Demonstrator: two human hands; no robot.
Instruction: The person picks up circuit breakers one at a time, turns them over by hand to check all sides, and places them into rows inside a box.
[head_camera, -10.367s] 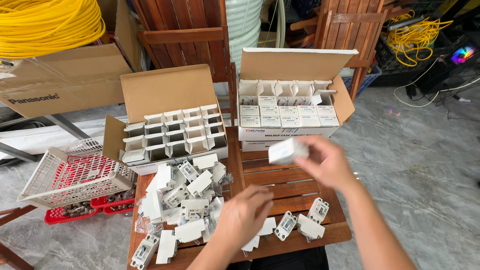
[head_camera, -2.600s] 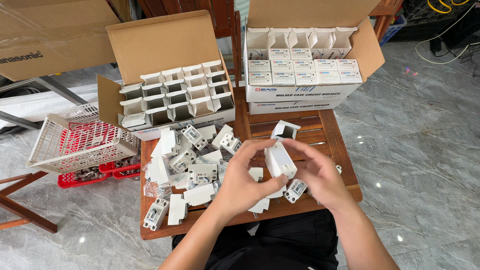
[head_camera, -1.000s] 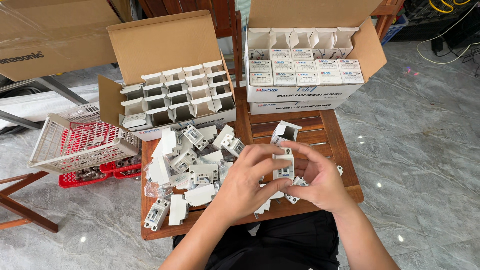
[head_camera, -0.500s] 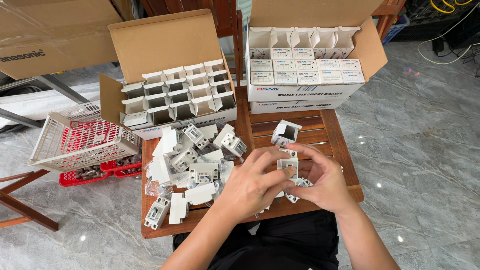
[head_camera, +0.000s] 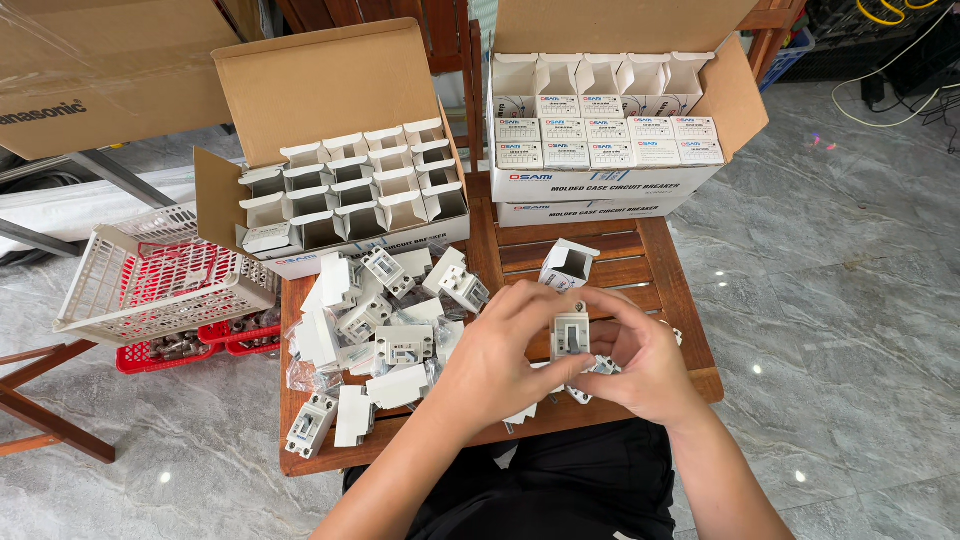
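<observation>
Both my hands hold one small white circuit breaker (head_camera: 571, 333) upright over the near edge of a slatted wooden table (head_camera: 660, 270). My left hand (head_camera: 500, 355) grips it from the left, my right hand (head_camera: 645, 365) from the right and below. An open, empty small white box (head_camera: 567, 264) lies just beyond the hands. A pile of loose white breakers and flattened little boxes (head_camera: 375, 325) covers the table's left half.
Two open cardboard cartons stand at the table's far side: the left carton (head_camera: 340, 190) with opened small boxes, the right carton (head_camera: 600, 140) with closed ones. A white plastic basket (head_camera: 160, 275) rests on a red crate (head_camera: 190, 345) at the left. Grey marble floor surrounds.
Ten seconds ago my right hand held a closed small box in the air. Since then the breaker has come out of its box, and both hands now hold it bare and upright.
</observation>
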